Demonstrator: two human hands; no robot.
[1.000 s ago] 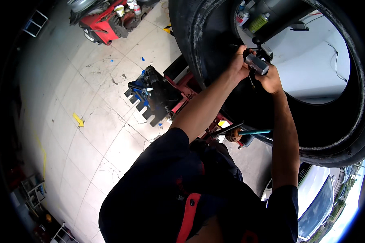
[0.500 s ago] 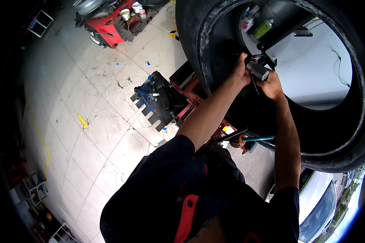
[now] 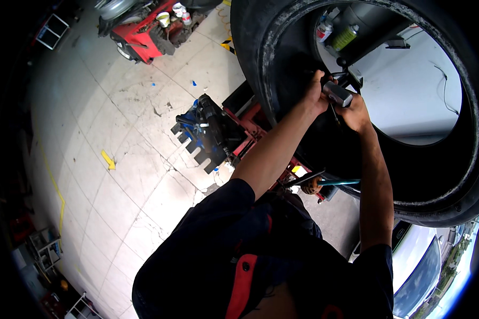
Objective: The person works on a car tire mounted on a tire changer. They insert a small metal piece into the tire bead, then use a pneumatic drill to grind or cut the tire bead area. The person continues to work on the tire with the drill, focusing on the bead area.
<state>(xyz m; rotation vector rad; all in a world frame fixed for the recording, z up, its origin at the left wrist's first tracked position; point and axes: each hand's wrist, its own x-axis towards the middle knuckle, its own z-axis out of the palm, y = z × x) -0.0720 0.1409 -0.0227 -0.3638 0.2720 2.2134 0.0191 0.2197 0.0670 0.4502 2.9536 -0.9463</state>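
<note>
A large black tyre (image 3: 271, 32) stands upright at the upper right. Within its opening, both hands are close together at a silver blocky metal tool (image 3: 338, 93). My left hand (image 3: 316, 95) has its fingers curled beside the silver tool; what it grips is hidden. My right hand (image 3: 356, 114) is closed on the silver tool from the right. A dark fitting (image 3: 351, 74) shows just behind the hands, and a thin rod (image 3: 335, 114) hangs below them.
Red machinery (image 3: 250, 125) stands below the tyre, beside a dark tool tray (image 3: 202, 133). A red cart (image 3: 143, 40) with cups is at upper left. Spray cans (image 3: 346, 34) show through the tyre. A white car (image 3: 415, 266) is at lower right; a yellow arrow (image 3: 109, 159) marks the floor.
Since a second ago the whole view has shifted slightly right and down, tyre and hands with it. The hands keep their grip; little differs from half a second ago.
</note>
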